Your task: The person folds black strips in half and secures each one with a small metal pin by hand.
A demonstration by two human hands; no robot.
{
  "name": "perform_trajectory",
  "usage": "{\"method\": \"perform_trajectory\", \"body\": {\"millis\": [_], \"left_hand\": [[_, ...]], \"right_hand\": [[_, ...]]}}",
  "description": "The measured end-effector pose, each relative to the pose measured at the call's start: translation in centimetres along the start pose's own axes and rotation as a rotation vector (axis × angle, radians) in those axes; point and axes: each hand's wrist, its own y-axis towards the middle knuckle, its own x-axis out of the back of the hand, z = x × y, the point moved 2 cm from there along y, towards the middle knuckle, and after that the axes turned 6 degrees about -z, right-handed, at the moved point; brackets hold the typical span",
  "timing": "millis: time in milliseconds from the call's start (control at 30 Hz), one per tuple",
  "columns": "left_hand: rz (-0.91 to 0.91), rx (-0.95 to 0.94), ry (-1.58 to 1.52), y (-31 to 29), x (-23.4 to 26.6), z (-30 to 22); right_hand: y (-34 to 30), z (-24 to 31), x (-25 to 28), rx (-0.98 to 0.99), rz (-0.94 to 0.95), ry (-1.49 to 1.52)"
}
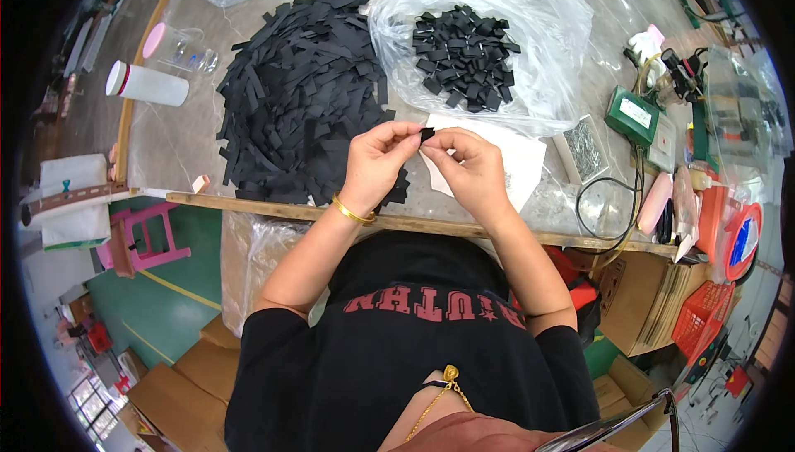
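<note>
Between my two hands is a small black fabric strip [426, 135], held up above the near part of the table. My left hand [377, 162] pinches its left end, and my right hand [468, 166] pinches its right side. Whether the strip is folded is too small to tell. A large heap of flat black strips [298, 96] lies to the left of my hands. Beyond them, a pile of short black pieces with shiny bits [466, 58] rests on a clear plastic bag [551, 29]. White paper [522, 162] lies beneath my right hand.
Right of the paper stands a shallow box of thin metal pieces [583, 150], with a green device [632, 117] and a looped black cable [580, 203] nearby. A white bottle [153, 86] and a clear pink-lidded jar [178, 48] are at the left. The wooden table edge [273, 210] runs before me.
</note>
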Motion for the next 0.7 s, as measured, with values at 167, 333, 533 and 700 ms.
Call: {"method": "perform_trajectory", "body": {"millis": [167,333,533,700], "left_hand": [[0.052,-0.025,0.099,0.0,0.3,0.1],[0.089,-0.163,0.192,-0.1,0.3,-0.3],[0.067,-0.125,0.191,0.1,0.2,0.0],[0.128,-0.052,0.261,0.4,0.6,-0.4]], "right_hand": [[0.2,-0.6,0.2,-0.209,0.053,0.068],[0.2,-0.6,0.2,-0.271,0.06,0.093],[0.1,-0.2,0.1,-0.329,0.067,0.138],[1.0,0.4,1.0,0.094,-0.104,-0.013]]}}
